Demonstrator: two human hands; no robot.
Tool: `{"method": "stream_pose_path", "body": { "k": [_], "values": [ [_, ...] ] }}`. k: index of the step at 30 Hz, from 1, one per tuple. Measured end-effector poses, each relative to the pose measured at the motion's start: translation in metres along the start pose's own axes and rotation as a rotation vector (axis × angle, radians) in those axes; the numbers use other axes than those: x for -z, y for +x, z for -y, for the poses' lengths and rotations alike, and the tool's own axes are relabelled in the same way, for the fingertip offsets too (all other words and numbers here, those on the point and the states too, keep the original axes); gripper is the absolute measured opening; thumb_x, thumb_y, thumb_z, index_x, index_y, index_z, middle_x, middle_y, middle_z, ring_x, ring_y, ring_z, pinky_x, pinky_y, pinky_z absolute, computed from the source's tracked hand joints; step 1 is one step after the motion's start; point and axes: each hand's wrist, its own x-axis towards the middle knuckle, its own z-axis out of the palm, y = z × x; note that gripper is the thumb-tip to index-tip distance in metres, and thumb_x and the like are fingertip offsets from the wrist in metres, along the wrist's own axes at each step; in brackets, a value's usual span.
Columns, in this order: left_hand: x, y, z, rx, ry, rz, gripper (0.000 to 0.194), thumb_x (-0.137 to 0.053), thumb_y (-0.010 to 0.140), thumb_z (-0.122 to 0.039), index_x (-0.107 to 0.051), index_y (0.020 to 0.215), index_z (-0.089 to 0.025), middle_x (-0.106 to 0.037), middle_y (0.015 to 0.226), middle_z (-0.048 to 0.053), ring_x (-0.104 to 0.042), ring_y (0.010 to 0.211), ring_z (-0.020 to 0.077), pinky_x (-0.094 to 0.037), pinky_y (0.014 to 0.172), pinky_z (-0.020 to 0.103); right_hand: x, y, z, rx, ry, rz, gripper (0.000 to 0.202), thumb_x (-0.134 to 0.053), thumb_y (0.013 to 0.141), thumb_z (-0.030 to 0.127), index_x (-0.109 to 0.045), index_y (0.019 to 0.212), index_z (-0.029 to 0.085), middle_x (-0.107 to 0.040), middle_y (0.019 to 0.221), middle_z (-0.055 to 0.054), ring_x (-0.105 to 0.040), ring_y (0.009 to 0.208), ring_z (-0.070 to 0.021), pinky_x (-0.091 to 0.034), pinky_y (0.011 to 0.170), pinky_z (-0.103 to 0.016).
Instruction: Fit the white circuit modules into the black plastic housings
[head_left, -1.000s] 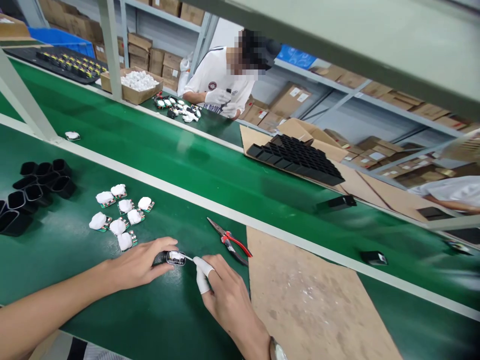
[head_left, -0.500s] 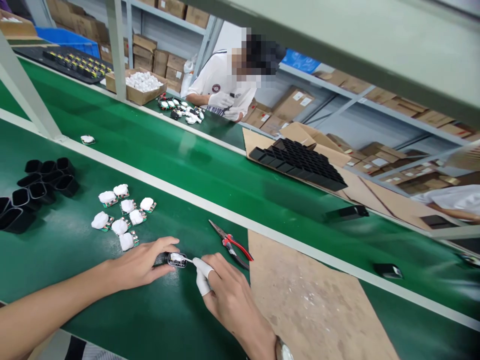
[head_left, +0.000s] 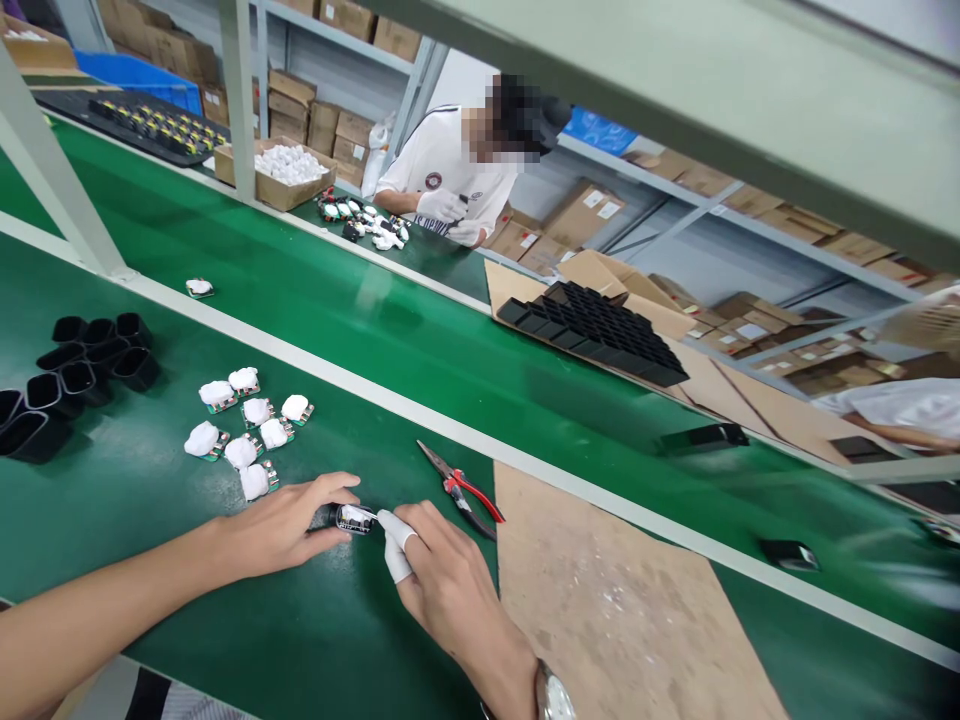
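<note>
On the green bench, my left hand (head_left: 289, 522) is wrapped around a small black plastic case (head_left: 324, 517) lying on its side. The case's open end faces right, with a circuit board and white material (head_left: 354, 517) showing inside. My right hand (head_left: 442, 560), white cots on its finger and thumb, pinches a thin light-coloured rod-like tool whose tip is at the case opening; its kind is too small to tell. Left of the hands lie several circuit boards topped with white material (head_left: 241, 452). Red-handled long-nose pliers (head_left: 459, 487) rest beyond my right hand.
Several empty black cases (head_left: 81, 365) stand at the left. A brown board (head_left: 600, 600) lies on the right of the bench. Behind a pale rail runs a green conveyor (head_left: 390, 330) carrying parts. A co-worker (head_left: 457, 170) sits across, beside stacked black cases (head_left: 592, 330). A metal post (head_left: 60, 170) rises at left.
My right hand has moved slightly left, closer to the case opening, and less of the tool shows. My left hand keeps its place. Parts on the conveyor have shifted to the right.
</note>
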Motion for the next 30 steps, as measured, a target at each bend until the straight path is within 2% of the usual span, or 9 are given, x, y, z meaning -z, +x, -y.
{"method": "stream_pose_path", "body": {
  "k": [7,15,19,21,23,25,27,30],
  "values": [
    [-0.001,0.000,-0.001,-0.014,0.000,-0.024,0.057,-0.063,0.103,-0.031,-0.036,0.154,-0.033,-0.072,0.139,0.005,-0.072,0.124,0.0246,-0.058,0.105,0.040,0.008,0.003,0.000,0.059,-0.066,0.043,0.025,-0.049,0.091,0.000,-0.059,0.082,0.021,-0.068,0.101,-0.010,-0.055,0.081,-0.0234,-0.051,0.064,-0.037],
    [-0.001,0.000,0.002,0.010,0.013,-0.001,0.057,-0.061,0.104,-0.032,-0.034,0.154,-0.033,-0.071,0.139,0.004,-0.072,0.122,0.0260,-0.058,0.102,0.042,0.005,-0.004,-0.002,-0.006,0.022,0.002,0.024,-0.049,0.096,0.002,-0.064,0.101,0.020,-0.068,0.099,-0.008,-0.059,0.081,-0.0214,-0.052,0.064,-0.034],
    [-0.002,0.000,0.003,0.013,0.013,0.003,0.055,-0.060,0.105,-0.034,-0.034,0.154,-0.034,-0.069,0.143,0.004,-0.069,0.128,0.0259,-0.056,0.107,0.042,-0.010,-0.018,-0.017,-0.116,0.122,-0.128,0.029,-0.051,0.100,0.006,-0.061,0.124,0.019,-0.069,0.103,-0.008,-0.065,0.089,-0.0204,-0.058,0.075,-0.035],
    [-0.002,0.000,0.002,0.021,0.020,0.010,0.056,-0.060,0.105,-0.033,-0.033,0.154,-0.034,-0.069,0.143,0.003,-0.068,0.130,0.0261,-0.056,0.107,0.042,-0.018,-0.025,-0.027,-0.161,0.101,-0.177,0.028,-0.052,0.101,0.007,-0.061,0.125,0.020,-0.068,0.100,-0.007,-0.066,0.090,-0.0210,-0.060,0.081,-0.039],
    [-0.002,0.000,0.001,0.028,0.032,0.013,0.056,-0.059,0.105,-0.032,-0.032,0.154,-0.035,-0.069,0.142,0.002,-0.068,0.129,0.0263,-0.056,0.106,0.042,-0.024,-0.030,-0.031,-0.179,0.049,-0.169,0.025,-0.053,0.101,0.008,-0.064,0.120,0.020,-0.068,0.098,-0.007,-0.065,0.089,-0.0225,-0.061,0.081,-0.043],
    [-0.003,-0.001,0.001,0.024,0.050,0.004,0.057,-0.059,0.105,-0.032,-0.032,0.154,-0.035,-0.069,0.141,0.002,-0.068,0.128,0.0265,-0.057,0.105,0.043,-0.025,-0.030,-0.029,-0.194,0.023,-0.150,0.023,-0.054,0.101,0.011,-0.065,0.120,0.019,-0.068,0.106,-0.011,-0.065,0.096,-0.0254,-0.061,0.084,-0.047],
    [-0.004,-0.002,0.003,0.006,0.076,-0.016,0.058,-0.061,0.104,-0.032,-0.033,0.154,-0.035,-0.068,0.141,0.004,-0.069,0.127,0.0269,-0.058,0.105,0.043,-0.021,-0.024,-0.021,-0.186,0.062,-0.136,0.027,-0.058,0.101,0.014,-0.063,0.127,0.019,-0.065,0.120,-0.015,-0.064,0.107,-0.0278,-0.061,0.088,-0.049],
    [-0.007,-0.005,0.006,-0.036,0.104,-0.066,0.052,-0.065,0.103,-0.032,-0.040,0.148,-0.033,-0.066,0.139,0.007,-0.069,0.125,0.0273,-0.058,0.104,0.042,-0.015,-0.010,-0.006,-0.094,0.193,-0.091,0.037,-0.062,0.101,0.016,-0.058,0.137,0.021,-0.062,0.130,-0.015,-0.060,0.117,-0.0283,-0.059,0.095,-0.048]
  ]
}}
